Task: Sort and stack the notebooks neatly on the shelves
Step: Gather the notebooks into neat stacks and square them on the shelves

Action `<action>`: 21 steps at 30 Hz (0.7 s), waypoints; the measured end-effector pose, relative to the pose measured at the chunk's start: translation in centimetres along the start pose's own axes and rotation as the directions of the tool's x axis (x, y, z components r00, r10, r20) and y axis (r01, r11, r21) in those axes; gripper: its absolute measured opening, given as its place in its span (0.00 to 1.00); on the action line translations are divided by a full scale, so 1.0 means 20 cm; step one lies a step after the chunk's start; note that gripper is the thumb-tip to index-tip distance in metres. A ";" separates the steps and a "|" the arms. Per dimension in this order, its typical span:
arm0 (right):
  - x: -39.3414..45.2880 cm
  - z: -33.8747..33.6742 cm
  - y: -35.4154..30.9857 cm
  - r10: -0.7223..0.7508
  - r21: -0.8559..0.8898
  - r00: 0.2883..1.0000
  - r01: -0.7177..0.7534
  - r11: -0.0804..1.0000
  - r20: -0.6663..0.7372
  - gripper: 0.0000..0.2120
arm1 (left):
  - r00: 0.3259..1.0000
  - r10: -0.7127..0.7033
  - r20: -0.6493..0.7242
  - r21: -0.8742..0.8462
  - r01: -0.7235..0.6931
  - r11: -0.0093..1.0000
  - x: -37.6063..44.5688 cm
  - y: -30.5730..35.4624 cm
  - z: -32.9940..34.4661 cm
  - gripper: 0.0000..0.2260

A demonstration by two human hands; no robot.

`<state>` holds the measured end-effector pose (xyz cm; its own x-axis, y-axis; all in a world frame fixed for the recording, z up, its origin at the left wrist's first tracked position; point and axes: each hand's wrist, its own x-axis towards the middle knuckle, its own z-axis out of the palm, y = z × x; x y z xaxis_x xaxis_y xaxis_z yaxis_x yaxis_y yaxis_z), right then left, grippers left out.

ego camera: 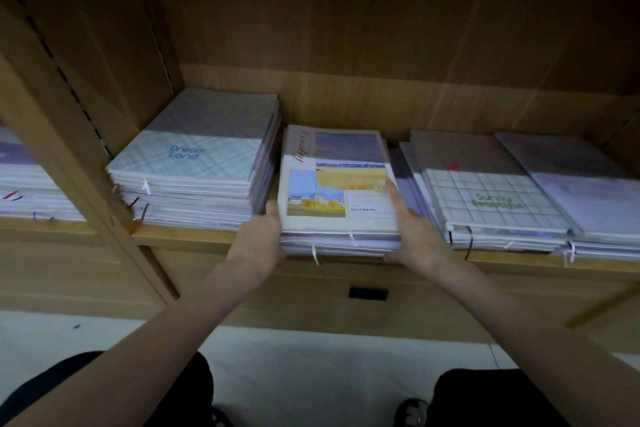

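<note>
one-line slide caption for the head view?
Both hands, left hand and right hand, grip a landscape-cover notebook stack on the wooden shelf.

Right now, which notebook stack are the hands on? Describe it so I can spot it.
On the wooden shelf, find the middle stack, between the Dream Land stack and the Sunny stack. The left hand and right hand grip its sides. Only its top cover shows landscape photos.

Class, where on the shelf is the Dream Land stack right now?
In the head view, the Dream Land stack sits at the shelf's left end, against the side wall, just left of the stack both hands hold.
</note>
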<state>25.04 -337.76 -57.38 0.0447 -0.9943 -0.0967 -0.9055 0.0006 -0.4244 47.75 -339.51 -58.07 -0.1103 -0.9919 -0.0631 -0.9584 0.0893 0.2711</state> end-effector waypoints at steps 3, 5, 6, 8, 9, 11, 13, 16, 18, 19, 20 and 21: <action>0.03 0.00 0.02 0.015 -0.079 1.000 -0.014 0.997 0.015 0.56 | 0.989 0.073 -0.126 -0.023 -0.077 0.997 0.00 -0.03 0.06 0.24; 0.06 -0.03 0.02 0.019 -0.068 0.999 -0.017 0.998 0.030 0.56 | 0.980 0.113 -0.166 -0.080 -0.128 0.989 0.03 -0.05 0.07 0.24; 0.09 -0.05 0.02 0.011 -0.045 1.000 -0.010 0.999 0.024 0.57 | 0.974 0.119 -0.194 -0.117 -0.143 0.983 0.05 -0.06 0.07 0.24; 0.14 -0.07 0.01 0.011 -0.020 1.000 -0.010 1.000 0.019 0.57 | 0.960 0.108 -0.260 -0.164 -0.155 0.974 0.10 -0.06 0.08 0.23; 0.17 -0.07 0.00 0.018 -0.026 0.999 -0.017 1.000 0.031 0.57 | 0.957 0.097 -0.272 -0.170 -0.148 0.974 0.14 -0.06 0.08 0.24; 0.18 -0.06 -0.01 0.039 -0.014 0.997 -0.038 0.999 0.062 0.57 | 0.971 0.076 -0.228 -0.219 -0.127 0.967 0.14 -0.06 0.07 0.27; 0.18 -0.05 -0.02 0.040 0.023 0.995 -0.042 0.999 0.088 0.57 | 0.984 0.071 -0.164 -0.378 -0.129 0.917 0.14 -0.07 0.05 0.31; 0.19 -0.06 -0.02 0.064 0.123 0.988 -0.081 0.989 0.138 0.58 | 0.995 0.083 -0.050 -0.488 -0.097 0.867 0.17 -0.08 -0.01 0.34; 0.20 -0.08 -0.03 0.103 0.158 0.983 -0.127 0.979 0.153 0.57 | 0.998 0.065 0.007 -0.442 -0.055 0.895 0.20 -0.07 -0.05 0.33; 0.20 -0.08 -0.03 0.119 0.168 0.980 -0.146 0.975 0.156 0.56 | 0.998 0.049 0.026 -0.417 -0.034 0.908 0.21 -0.06 -0.06 0.32; 0.19 -0.09 -0.03 0.127 0.179 0.979 -0.154 0.972 0.158 0.55 | 0.999 0.028 0.034 -0.402 -0.012 0.916 0.22 -0.05 -0.07 0.31; 0.18 -0.09 -0.02 0.131 0.194 0.980 -0.160 0.968 0.153 0.54 | 0.999 0.000 0.038 -0.407 0.015 0.913 0.22 -0.03 -0.07 0.29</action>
<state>24.91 -341.56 -55.98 -0.0104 -0.9576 -0.2880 -0.8015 0.1802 -0.5702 48.26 -344.10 -57.08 -0.1207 -0.9876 -0.0999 -0.7699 0.0296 0.6375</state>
